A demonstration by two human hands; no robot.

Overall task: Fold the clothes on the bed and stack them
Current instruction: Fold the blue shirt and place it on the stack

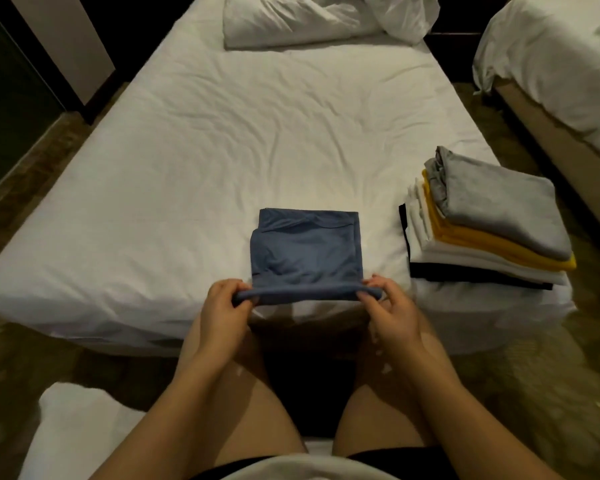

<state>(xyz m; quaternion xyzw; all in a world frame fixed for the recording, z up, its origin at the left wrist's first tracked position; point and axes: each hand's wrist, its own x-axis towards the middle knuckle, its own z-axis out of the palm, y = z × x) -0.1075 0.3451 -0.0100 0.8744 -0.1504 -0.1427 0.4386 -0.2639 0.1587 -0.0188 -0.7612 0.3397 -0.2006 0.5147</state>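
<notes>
Bed (222, 150): left grip (222, 306), right grip (388, 306) pinch blue garment (305, 251).

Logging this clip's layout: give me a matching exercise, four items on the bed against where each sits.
1 blue garment
2 grey garment
3 yellow garment
4 pillow

A top of the stack
B head of the bed
C near edge pinched by left hand and right hand
D directly under the grey garment

Pairs: 1-C, 2-A, 3-D, 4-B
</notes>
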